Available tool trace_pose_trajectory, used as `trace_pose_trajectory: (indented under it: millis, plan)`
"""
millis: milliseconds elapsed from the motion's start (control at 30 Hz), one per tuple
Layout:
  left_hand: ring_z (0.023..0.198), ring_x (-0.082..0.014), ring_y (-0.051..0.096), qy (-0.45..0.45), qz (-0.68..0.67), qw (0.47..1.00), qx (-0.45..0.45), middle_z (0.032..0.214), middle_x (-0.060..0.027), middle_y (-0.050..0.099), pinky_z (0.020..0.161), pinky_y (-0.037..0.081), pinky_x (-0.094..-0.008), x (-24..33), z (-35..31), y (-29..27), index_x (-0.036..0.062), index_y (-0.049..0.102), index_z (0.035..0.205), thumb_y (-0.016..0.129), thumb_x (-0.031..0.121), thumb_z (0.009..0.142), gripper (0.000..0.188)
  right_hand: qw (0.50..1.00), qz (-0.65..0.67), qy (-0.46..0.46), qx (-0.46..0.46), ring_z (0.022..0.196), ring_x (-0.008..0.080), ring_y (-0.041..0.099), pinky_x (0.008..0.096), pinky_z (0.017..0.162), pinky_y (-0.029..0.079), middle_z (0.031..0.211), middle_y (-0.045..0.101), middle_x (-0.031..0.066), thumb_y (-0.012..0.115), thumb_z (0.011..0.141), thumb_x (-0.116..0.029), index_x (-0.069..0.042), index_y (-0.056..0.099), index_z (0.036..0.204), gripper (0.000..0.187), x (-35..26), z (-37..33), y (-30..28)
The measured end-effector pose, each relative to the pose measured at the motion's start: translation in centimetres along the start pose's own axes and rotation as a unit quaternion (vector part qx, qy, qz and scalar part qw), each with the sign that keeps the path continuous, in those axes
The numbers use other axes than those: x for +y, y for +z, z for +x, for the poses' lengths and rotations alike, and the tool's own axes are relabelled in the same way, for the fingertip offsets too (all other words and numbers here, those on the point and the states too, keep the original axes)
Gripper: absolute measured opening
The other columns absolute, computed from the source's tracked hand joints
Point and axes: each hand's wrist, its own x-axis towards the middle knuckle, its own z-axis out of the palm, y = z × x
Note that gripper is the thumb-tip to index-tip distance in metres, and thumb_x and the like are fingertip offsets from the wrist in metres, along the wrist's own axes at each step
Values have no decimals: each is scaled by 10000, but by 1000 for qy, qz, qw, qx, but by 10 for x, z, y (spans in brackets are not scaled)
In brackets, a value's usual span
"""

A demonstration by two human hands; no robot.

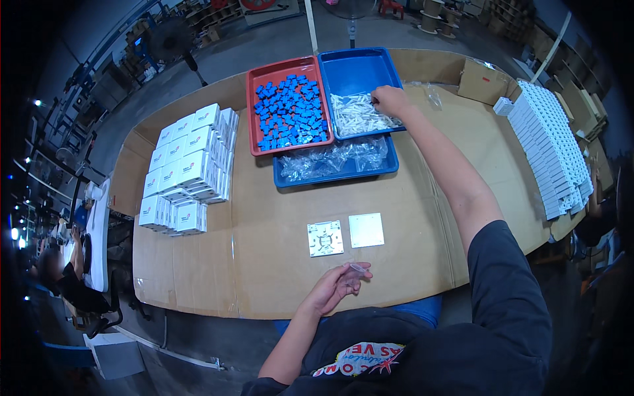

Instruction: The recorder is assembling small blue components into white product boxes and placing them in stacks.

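Close to my body, my left hand [333, 287] has its fingers curled around a small clear plastic bag [353, 276]. My right arm stretches forward to a blue tray [360, 66]. There my right hand [391, 102] bends its fingers down at the heap of small white pieces [360, 113]; what lies between the fingertips is hidden. Ahead of my left hand, two square white plates lie side by side on the cardboard. One plate [325, 238] shows a dark cross-shaped pattern and cutouts, and the other plate [366, 230] is plain.
A red tray [253, 105] holds many blue pieces [290, 109]. In front, a lower blue tray [337, 177] holds clear plastic bags [330, 158]. White boxes [181, 162] are stacked at left, white plates [551, 148] at right. A raised cardboard rim [429, 63] edges the table.
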Motion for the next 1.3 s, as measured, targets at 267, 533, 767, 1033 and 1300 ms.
trace_pose_trajectory:
  millis: [267,533,767,1033,1300]
  plan:
    - [887,-108,605,8,3,1000,-7,1239,-109,717,831,524,-272,3,0,-1,-35,567,1442,386,340,1150,509,999,27,13,18,1008,319,707,460,870,565,1002,730,121,722,850,-195,-128,765,1013,181,3,-3,0]
    - [940,-163,659,36,-42,998,-12,1263,-135,718,867,545,-321,3,-3,-14,-43,571,1431,369,377,1146,547,625,767,138,35,770,75,595,244,625,474,1130,765,67,717,986,-164,-49,732,1051,133,-31,-45,-55]
    - [937,-183,685,127,-64,989,41,1231,-137,717,862,552,-336,5,10,-13,-25,568,1438,426,380,1133,527,670,725,158,11,645,37,514,197,544,383,972,738,44,693,1007,-131,-28,724,1094,139,-98,-151,-45]
    - [913,-206,690,112,-117,985,66,1222,-131,732,864,566,-353,21,14,-10,-27,549,1453,441,405,1124,553,693,702,158,-39,675,7,484,206,580,360,840,657,-39,756,960,-90,-3,751,1070,140,-195,-277,-7]
    - [961,-220,708,103,-96,989,37,1281,-157,722,859,578,-367,19,15,-9,28,613,1385,426,411,1130,496,755,637,85,-129,622,-3,452,221,556,335,707,578,-76,791,928,-89,-26,776,1029,120,-204,-289,-36]
